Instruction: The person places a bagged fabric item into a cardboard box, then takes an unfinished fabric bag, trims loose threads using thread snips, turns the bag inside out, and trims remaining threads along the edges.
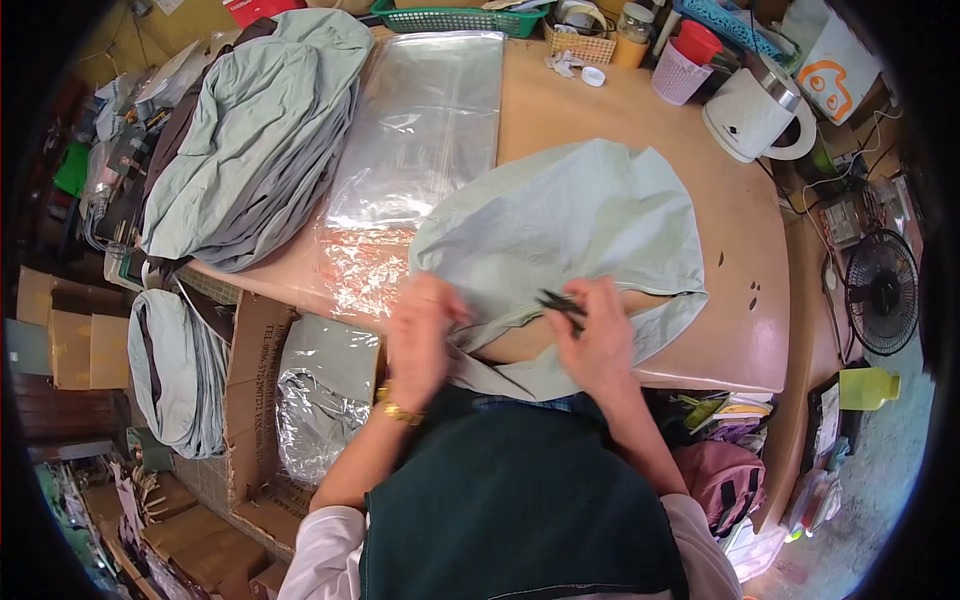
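Observation:
A pale grey-green fabric piece (570, 200), shaped like a cover with an opening at its near side, lies spread on the table in front of me. My right hand (600, 335) is closed around small black thread snips (562, 308), their tips pointing left above the fabric's opening. At the left end of that opening is my left hand (420, 325), a yellow bracelet at its wrist. Motion smears its fingers, so I cannot tell whether they grip the fabric edge.
Clear plastic bags (430, 120) lie flat beside a pile of similar fabric pieces (260, 130). A cardboard box (255, 400) with bagged fabric stands below the table's left edge. A white kettle (750, 110), pink basket (682, 75) and black fan (882, 290) are on the right.

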{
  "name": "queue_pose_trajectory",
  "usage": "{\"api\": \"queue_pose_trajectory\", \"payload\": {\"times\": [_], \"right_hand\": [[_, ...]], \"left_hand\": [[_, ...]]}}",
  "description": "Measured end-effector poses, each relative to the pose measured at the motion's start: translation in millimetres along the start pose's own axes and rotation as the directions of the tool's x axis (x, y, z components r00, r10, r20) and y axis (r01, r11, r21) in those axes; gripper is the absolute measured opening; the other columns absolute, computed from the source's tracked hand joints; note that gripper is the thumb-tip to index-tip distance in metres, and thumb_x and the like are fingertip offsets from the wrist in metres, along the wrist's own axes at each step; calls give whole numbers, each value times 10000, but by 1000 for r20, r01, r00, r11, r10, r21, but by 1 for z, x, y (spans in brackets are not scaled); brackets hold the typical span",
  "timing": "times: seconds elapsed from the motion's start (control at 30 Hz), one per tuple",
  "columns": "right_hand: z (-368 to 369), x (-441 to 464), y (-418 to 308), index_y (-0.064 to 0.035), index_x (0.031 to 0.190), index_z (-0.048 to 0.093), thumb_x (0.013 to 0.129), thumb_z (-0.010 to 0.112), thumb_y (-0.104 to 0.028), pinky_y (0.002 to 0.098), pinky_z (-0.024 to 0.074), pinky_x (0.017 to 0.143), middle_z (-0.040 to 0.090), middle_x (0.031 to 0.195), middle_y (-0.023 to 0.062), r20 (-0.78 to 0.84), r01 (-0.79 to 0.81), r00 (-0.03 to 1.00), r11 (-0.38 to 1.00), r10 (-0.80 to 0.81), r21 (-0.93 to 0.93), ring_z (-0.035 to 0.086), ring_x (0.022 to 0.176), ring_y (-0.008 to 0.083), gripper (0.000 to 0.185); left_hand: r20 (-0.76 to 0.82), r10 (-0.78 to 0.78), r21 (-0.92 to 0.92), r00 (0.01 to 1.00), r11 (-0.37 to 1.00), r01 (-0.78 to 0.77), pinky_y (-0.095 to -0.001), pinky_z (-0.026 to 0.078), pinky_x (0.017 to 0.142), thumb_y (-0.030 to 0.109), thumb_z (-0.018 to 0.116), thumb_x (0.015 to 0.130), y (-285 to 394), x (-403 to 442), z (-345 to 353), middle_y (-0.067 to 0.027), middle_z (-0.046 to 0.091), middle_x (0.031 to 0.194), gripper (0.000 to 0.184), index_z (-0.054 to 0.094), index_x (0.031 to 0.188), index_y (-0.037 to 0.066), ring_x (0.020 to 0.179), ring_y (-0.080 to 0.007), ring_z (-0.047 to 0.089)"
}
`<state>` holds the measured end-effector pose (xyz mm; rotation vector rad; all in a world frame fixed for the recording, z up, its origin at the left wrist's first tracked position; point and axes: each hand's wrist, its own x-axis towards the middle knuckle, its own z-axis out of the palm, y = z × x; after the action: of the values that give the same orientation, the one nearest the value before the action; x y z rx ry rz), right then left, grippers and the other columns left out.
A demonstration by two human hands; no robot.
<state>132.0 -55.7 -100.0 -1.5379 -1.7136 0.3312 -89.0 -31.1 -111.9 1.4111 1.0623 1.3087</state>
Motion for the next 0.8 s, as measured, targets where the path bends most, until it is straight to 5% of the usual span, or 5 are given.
{"api": "queue_pose_trajectory", "payload": {"times": [0.2,0.4,0.53,0.67,0.8], "right_hand": [[-40,5,42,-67,1031,603,780,793,-179,402,507,598,596,889,105,27,-85,995,972,93,-220,673,748,300,334],[-37,5,59,-61,946,593,788,791,-180,405,492,589,636,882,135,58,-156,983,957,175,-245,663,714,320,281],[-37,3,70,-65,929,588,799,789,-191,401,479,577,644,815,135,-30,-232,972,941,232,-247,653,684,312,271],[-32,9,66,-73,933,591,796,794,-203,405,476,574,648,803,146,-31,-249,968,939,249,-239,648,679,320,277],[-26,14,80,-44,967,609,843,757,-113,305,473,611,657,781,79,-118,-276,954,961,277,22,630,687,173,205]], "left_hand": [[-336,477,554,812,798,-239,-375,334,1086,6,674,840,32,14,-61,-221,400,1451,270,552,1080,-12,1302,-246,439],[386,-205,892,899,330,-308,-683,93,1116,364,685,850,29,-21,-31,-283,253,1553,661,477,1418,99,1457,-473,163],[-72,494,994,867,107,22,-514,342,1080,174,720,828,39,8,-102,-306,359,1484,582,529,1373,96,1361,-434,383],[63,-112,641,992,766,46,-316,535,767,122,741,824,43,-14,-99,-207,572,1313,465,610,1268,75,1024,-259,643],[350,90,374,932,899,-228,-326,539,656,37,723,805,45,-21,-6,-85,687,966,219,692,1022,48,834,-228,655]]}}
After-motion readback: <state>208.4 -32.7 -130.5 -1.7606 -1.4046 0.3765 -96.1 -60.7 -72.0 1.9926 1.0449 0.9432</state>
